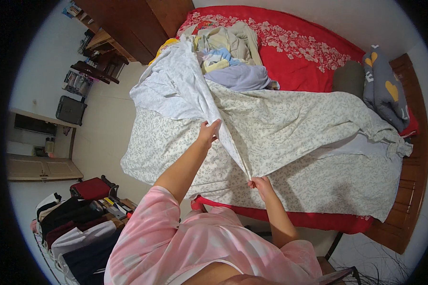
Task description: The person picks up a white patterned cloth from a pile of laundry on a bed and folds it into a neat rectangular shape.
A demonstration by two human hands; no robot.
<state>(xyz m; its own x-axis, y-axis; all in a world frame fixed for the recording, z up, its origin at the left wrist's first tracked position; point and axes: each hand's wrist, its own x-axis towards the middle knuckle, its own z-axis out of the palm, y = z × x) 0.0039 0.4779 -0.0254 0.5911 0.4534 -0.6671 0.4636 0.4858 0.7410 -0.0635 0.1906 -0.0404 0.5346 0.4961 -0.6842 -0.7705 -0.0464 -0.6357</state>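
A white duvet cover (290, 128) with a small grey-green leaf print spreads across the bed, partly folded over on itself. Its plain pale underside (171, 88) shows on the left part. Along the folded edge, my left hand (209, 132) pinches the cloth between thumb and fingers, near the middle of the bed. My right hand (260, 186) is closed on a corner of the same cover, nearer to me and further right, so the edge runs taut between both hands. What lies inside the folds is hidden.
A red flowered sheet (295, 61) covers the bed, with heaped clothes (228, 45) at the far side. A rolled dark pillow (349, 80) and a folded grey quilt (385, 88) lie by the wooden headboard (404, 190). At lower left stands a clothes-laden rack (81, 237) beside a red suitcase (92, 188).
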